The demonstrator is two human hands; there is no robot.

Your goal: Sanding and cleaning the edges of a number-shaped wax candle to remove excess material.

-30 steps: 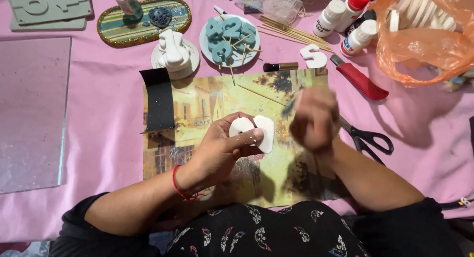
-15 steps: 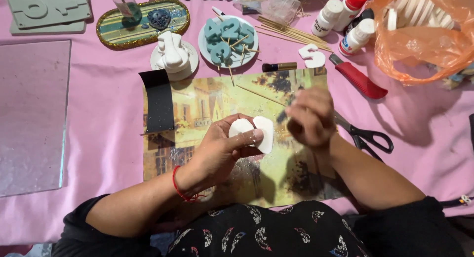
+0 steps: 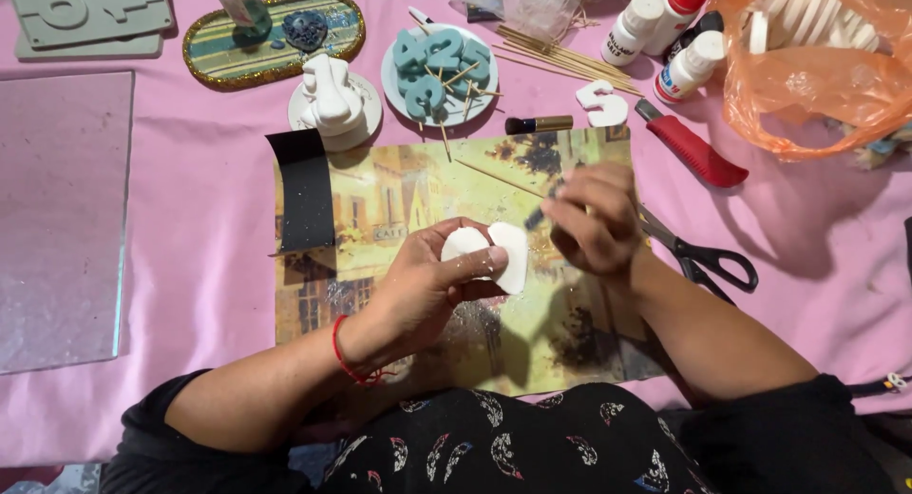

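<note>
Left hand (image 3: pixel 427 290) keeps gripping the white heart-shaped piece (image 3: pixel 494 252) over the painted mat (image 3: pixel 399 199) at mid-tabletop; right hand (image 3: pixel 589 218), barely moved, pinches what looks like a thin brush (image 3: pixel 543 207). Pink cloth (image 3: pixel 199 247) covers the tabletop; scissors (image 3: pixel 703 258) lie right.

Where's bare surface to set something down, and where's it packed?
Free: pink cloth between the clear sheet and the printed mat; also cloth right of the scissors, below the orange bag. Crowded: the top edge, with the oval tray, plate of teal numbers, skewers and bottles.
</note>
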